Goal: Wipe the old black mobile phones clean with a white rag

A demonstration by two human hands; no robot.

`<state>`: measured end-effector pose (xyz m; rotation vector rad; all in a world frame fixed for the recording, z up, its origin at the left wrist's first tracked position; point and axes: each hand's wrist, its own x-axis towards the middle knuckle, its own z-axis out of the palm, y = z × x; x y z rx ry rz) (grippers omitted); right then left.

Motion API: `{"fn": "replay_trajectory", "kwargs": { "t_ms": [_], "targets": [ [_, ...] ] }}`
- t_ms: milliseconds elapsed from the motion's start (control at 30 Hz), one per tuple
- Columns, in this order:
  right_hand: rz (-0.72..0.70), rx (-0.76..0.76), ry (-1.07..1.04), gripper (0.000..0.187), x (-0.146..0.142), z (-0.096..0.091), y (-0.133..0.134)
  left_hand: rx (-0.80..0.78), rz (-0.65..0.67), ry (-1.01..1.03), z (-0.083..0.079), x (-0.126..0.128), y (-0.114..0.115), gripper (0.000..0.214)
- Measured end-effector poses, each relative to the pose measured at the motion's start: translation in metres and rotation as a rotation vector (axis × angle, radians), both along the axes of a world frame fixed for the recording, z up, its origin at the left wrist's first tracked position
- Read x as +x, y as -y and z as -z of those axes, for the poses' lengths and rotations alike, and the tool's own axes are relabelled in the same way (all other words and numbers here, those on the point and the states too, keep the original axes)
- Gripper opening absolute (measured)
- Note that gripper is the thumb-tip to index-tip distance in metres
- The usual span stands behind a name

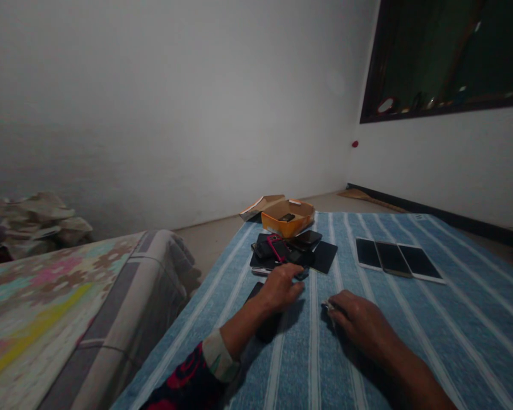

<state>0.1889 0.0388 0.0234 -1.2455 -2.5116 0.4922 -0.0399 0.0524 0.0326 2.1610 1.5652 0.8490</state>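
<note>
My left hand [281,287] reaches to the near edge of a pile of mobile phones, thumb and fingers apart. A small dark item [302,274] lies at its fingertips; whether they touch it is unclear. Beneath my left wrist is a black phone or tablet [270,329], partly hidden by the forearm. My right hand [359,319] is closed in a pinch on a small silvery thing [328,306], too blurred to name, just above the cloth. In the pile, a pink-framed phone [277,247] lies among several dark phones, with a black flat panel [324,257] at its right.
An open orange cardboard box [288,222] stands behind the pile, a small dark phone [286,217] inside. Three tablet-like devices [394,259] lie side by side at right on the blue striped cloth [346,239]. A bed with a flowered cover [60,302] is at left.
</note>
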Motion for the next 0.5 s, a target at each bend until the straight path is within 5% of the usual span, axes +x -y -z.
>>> {"fn": "replay_trajectory", "kwargs": {
  "t_ms": [100,333,500],
  "targets": [
    [0.003,0.004,-0.015,0.020,0.001,0.001,-0.001,-0.248,0.124,0.221,0.010,0.023,0.006,0.017],
    [0.041,0.113,-0.036,0.021,0.003,0.010,-0.006,-0.391,0.221,0.440,0.036,0.044,-0.001,0.009],
    [0.051,0.197,-0.068,0.022,0.006,0.016,-0.010,-0.432,0.228,0.676,0.042,0.047,-0.001,0.024]
  ]
}}
